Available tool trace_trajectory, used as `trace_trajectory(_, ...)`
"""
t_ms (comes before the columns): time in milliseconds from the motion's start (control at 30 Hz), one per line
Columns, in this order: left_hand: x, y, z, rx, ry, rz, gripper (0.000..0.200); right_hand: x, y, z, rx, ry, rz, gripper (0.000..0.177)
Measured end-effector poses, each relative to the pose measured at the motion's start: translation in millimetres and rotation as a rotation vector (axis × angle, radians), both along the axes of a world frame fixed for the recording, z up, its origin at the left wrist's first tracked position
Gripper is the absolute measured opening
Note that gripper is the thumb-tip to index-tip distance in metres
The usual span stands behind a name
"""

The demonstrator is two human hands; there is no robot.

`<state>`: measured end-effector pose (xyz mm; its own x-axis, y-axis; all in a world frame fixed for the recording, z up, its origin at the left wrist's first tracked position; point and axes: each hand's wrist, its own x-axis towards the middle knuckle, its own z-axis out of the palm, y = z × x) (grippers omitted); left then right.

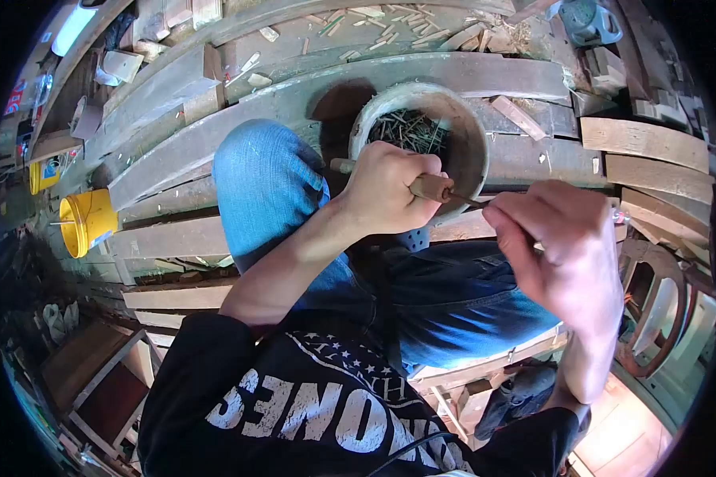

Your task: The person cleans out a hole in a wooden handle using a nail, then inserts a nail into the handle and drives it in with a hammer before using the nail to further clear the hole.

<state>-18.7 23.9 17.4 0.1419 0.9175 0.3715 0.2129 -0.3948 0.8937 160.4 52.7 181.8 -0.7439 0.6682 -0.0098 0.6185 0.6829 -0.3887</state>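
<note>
My left hand (pixel 394 181) is closed around a short wooden piece (pixel 433 188), which looks like a handle; its end sticks out toward the right. From that end a thin brown rod (pixel 468 199) runs across to my right hand (pixel 553 242). The fingers of my right hand are pinched together on the rod's far end, and that tip is hidden. Under my left hand stands a round, pale bucket (pixel 473 131). Many thin dark pieces (pixel 406 131) lie in it, possibly nails; their kind is not clear.
Wooden boards (pixel 525 79) form the floor ahead, with small wood slivers (pixel 398 28) scattered on them. A yellow bucket (pixel 87 222) stands at left. Stacked planks (pixel 648 143) and an oval wooden frame (pixel 652 310) are at right. My bent knee (pixel 262 175) sits beside the pale bucket.
</note>
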Motion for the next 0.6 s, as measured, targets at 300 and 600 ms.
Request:
trace_trajectory(300, -4.1, -9.7, -7.5, 0.058, 0.295, 0.028, 0.007, -2.6, -20.6, -20.4, -0.006, -0.207, 0.047, 0.009)
trace_trajectory(600, 1.0, -14.4, -16.9, 0.134, 0.477, 0.071, 0.008, 7.4, -35.0, -56.1, -0.513, 0.169, -0.476, 0.013)
